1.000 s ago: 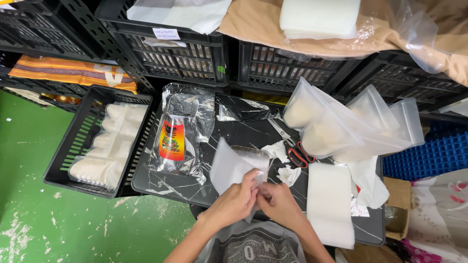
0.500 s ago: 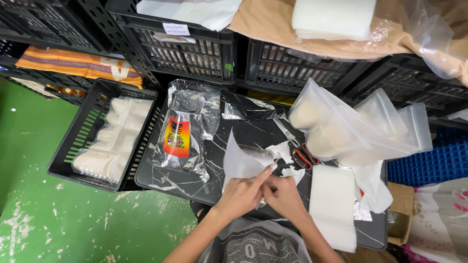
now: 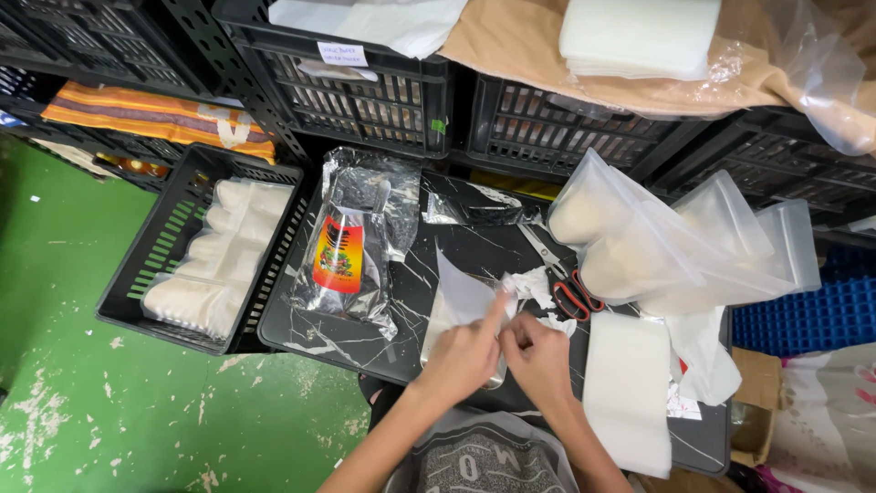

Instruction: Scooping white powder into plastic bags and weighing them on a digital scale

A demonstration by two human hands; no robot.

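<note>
left hand (image 3: 464,358): mine, fingers closed on the translucent sheet (image 3: 461,301), index finger stretched along its edge
right hand (image 3: 540,358): pinched shut on the same sheet (grip point hidden)
sheet: on the black marble-look tray (image 3: 365,347), centre
right of hands: red-handled scissors (image 3: 568,285), white pad stack (image 3: 630,388)
left: foil packets (image 3: 351,246), black crate (image 3: 196,246)

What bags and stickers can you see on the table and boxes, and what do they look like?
Foil pouch: shiny silver, flat on the black table, red-orange-green picture label.
Frosted pouches: several cloudy white bags, fanned out at right.
White label: small rectangle on the black crate's rim.
Translucent pouch: pale, under left hand and right hand.
White pouch stack: table's right edge.
</note>
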